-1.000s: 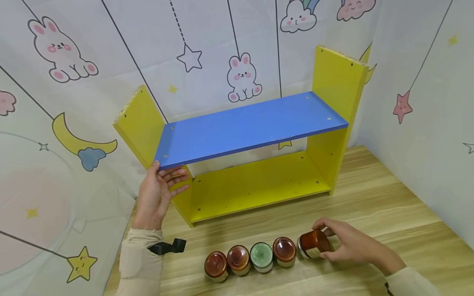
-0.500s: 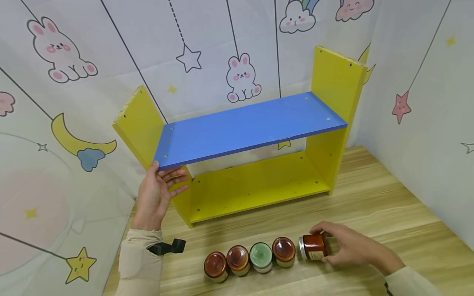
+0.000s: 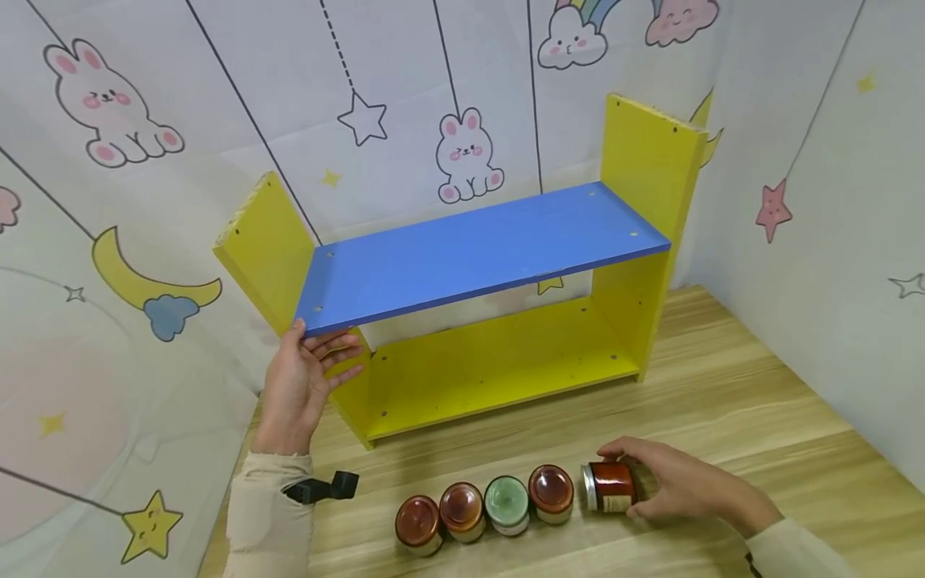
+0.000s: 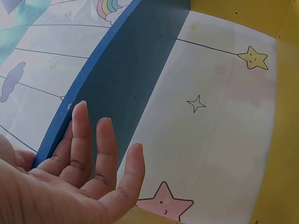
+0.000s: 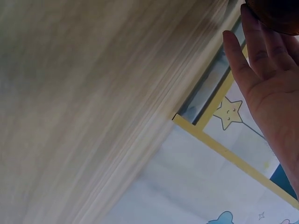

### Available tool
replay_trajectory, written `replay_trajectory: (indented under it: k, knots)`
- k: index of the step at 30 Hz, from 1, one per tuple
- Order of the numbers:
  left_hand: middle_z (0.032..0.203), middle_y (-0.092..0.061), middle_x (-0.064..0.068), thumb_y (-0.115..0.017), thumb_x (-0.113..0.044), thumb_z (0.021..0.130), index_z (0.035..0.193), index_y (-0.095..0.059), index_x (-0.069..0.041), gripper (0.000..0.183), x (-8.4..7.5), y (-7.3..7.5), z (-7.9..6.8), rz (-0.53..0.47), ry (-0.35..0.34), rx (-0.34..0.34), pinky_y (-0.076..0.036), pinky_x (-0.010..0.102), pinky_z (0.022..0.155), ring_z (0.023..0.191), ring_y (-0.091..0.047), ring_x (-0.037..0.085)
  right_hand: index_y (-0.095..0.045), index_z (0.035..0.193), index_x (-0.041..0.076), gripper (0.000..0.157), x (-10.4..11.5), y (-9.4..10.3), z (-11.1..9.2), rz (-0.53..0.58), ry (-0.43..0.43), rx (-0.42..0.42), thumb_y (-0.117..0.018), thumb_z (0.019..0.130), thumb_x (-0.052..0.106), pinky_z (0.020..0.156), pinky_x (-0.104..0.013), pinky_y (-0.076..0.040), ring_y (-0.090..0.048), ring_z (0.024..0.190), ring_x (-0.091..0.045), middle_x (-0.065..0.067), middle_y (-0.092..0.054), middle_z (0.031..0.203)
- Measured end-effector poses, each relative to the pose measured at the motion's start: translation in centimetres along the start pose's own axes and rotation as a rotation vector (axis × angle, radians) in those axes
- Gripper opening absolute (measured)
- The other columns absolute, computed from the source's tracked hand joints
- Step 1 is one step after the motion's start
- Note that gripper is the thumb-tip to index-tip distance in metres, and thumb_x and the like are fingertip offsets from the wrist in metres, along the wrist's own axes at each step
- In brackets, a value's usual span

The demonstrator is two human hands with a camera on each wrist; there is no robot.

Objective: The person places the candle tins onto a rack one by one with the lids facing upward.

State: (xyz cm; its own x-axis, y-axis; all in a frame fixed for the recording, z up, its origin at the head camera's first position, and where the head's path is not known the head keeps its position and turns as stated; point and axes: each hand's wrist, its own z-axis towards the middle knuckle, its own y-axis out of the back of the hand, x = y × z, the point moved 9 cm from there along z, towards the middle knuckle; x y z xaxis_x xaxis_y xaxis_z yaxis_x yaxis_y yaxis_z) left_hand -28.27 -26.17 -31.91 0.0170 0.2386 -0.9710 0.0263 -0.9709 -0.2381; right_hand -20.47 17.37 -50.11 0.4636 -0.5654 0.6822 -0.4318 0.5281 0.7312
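At the blue shelf board's (image 3: 477, 253) near left corner, my left hand (image 3: 292, 393) pinches the edge, thumb above and index finger below; its other fingers stretch out loosely underneath, as the left wrist view also shows. My right hand (image 3: 682, 486) holds an amber glass jar (image 3: 614, 486) between thumb and fingers. The jar is tipped sideways, silver lid to the left, label partly visible. In the right wrist view only the dark end of this jar (image 5: 278, 14) shows beside the fingers. Left of it stand amber jars (image 3: 552, 491) and a green jar (image 3: 507, 502) in a row, glass bases upward.
Yellow side panels (image 3: 650, 160) flank the blue board, and a yellow bottom shelf (image 3: 499, 369) lies beneath it. The unit stands on a wood-grain table (image 3: 751, 401) against a cartoon-printed backdrop (image 3: 405, 56). A black strap (image 3: 321, 487) is on the left wrist.
My right hand has turned the amber jar from a tilt to lying sideways, so its lid and label show more. The left hand stays at the board; the head view shifts slightly.
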Motion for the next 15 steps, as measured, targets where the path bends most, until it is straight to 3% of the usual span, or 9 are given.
replay_trajectory:
  k: [9,15]
  knots:
    - [0.098,-0.074,-0.002,-0.026,-0.051,0.110,0.131,-0.054,-0.006,0.057,0.02,0.14,-0.05,0.008,-0.006,0.006,-0.054,0.043,0.092,0.098,-0.068,0.020,-0.049,0.145,0.013,0.076,0.05,0.05,0.28,-0.003,-0.015,0.007,-0.082,0.083,0.042,0.103,-0.046,-0.049,-0.060,0.119,-0.014,-0.002,-0.062,0.136]
    - [0.098,-0.074,-0.002,-0.026,-0.050,0.110,0.130,-0.055,-0.007,0.056,0.00,0.01,-0.04,0.011,-0.011,0.015,-0.054,0.042,0.092,0.098,-0.067,0.020,-0.053,0.141,0.012,0.073,0.23,0.27,0.57,-0.046,-0.015,0.005,-0.081,0.083,0.046,0.101,-0.046,-0.050,-0.061,0.115,-0.013,0.001,-0.063,0.133]
